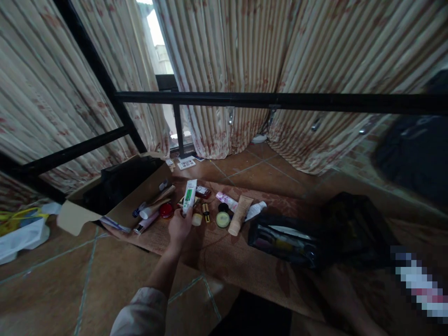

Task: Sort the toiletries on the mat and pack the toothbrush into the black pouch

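My left hand point(179, 227) reaches out over a brown woven mat point(224, 256) on the tiled floor. It grips a white tube with green print point(189, 196), held upright above a row of cosmetics. Right by the hand lie a red round jar point(166, 210), a small pale jar point(197, 219), a little gold-capped bottle point(206, 213) and a round green-lidded jar point(222, 219). Further right lie a beige tube point(241, 214), a pink tube point(226, 200) and a white tube point(255, 211). My right hand is not in the picture.
An open cardboard box point(121, 212) with a black bag inside lies at left, tubes leaning on its flap. A clear black-edged pouch point(284, 240) and a black bag point(353, 228) sit at right. A black metal rail point(280, 100) and curtains stand behind. A white plastic bag point(21, 235) lies far left.
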`<state>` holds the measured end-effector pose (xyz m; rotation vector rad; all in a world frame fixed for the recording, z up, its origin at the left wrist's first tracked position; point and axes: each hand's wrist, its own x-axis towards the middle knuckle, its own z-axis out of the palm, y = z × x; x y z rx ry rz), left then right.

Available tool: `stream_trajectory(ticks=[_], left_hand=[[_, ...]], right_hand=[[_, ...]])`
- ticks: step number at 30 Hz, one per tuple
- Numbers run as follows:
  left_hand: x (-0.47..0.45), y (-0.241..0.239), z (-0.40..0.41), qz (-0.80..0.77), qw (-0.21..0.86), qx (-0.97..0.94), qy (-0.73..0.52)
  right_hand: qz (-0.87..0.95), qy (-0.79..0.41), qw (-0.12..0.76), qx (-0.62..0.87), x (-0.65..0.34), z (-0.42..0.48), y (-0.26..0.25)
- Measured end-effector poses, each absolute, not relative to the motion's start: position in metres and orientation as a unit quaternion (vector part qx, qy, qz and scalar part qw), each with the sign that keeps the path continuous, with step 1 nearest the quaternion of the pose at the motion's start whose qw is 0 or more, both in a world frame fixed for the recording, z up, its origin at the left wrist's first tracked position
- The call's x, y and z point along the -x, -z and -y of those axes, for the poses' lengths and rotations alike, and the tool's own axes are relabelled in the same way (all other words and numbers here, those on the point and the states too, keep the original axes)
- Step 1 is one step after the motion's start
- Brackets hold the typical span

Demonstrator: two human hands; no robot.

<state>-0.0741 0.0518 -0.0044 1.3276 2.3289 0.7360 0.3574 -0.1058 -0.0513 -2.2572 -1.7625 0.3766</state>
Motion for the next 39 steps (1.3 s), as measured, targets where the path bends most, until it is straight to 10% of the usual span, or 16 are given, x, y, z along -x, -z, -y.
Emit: stream_trajectory(ticks=[24,39], left_hand=[[0.117,-0.009,-0.052,-0.693,0.260,-0.638,-0.213],[0.062,-0.040,-0.024,-0.678,0.033,-0.682,-0.274]], right_hand=[[0.584,-0.156,0.210,0.768,-0.342,0.103,0.026],[0.490,-0.175,0.314,0.795,-0.365,0.104,-0.006]])
